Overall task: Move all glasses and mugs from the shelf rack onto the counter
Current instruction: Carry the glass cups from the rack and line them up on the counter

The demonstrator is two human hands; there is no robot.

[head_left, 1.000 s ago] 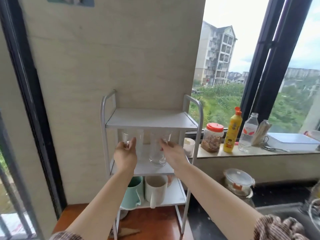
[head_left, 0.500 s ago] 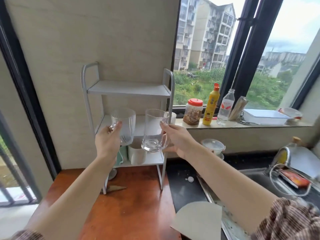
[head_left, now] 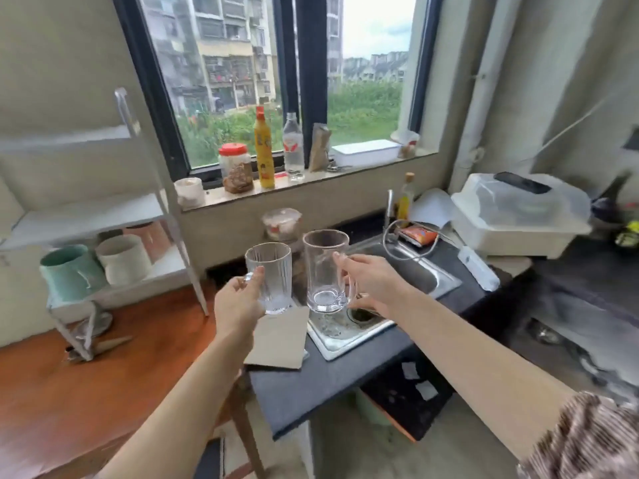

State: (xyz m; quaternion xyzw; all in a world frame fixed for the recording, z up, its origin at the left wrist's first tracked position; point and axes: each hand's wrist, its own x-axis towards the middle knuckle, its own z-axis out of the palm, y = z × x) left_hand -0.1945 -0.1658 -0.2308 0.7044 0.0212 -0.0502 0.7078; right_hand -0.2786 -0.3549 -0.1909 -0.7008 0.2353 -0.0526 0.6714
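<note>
My left hand (head_left: 238, 305) grips a ribbed clear glass mug (head_left: 269, 280) by its handle. My right hand (head_left: 371, 283) grips a taller smooth glass mug (head_left: 325, 271) by its handle. Both are held upright in the air, side by side, over the near edge of the sink (head_left: 408, 271) and dark counter (head_left: 332, 378). The white shelf rack (head_left: 166, 216) stands at the left on a wooden table. On its lowest shelf stand a teal mug (head_left: 71, 271), a white mug (head_left: 122, 259) and a brownish mug (head_left: 148, 238) behind them.
A cardboard piece (head_left: 280, 340) lies on the counter by the sink. The window sill holds a red-lidded jar (head_left: 235, 167), a yellow bottle (head_left: 264, 150), a water bottle (head_left: 294, 146) and a white cup (head_left: 189, 192). A lidded plastic box (head_left: 518, 216) sits right of the sink.
Both hands took the two glass mugs off the rack's middle shelf and carried them right, toward the sink and counter. The view swung right with them.
</note>
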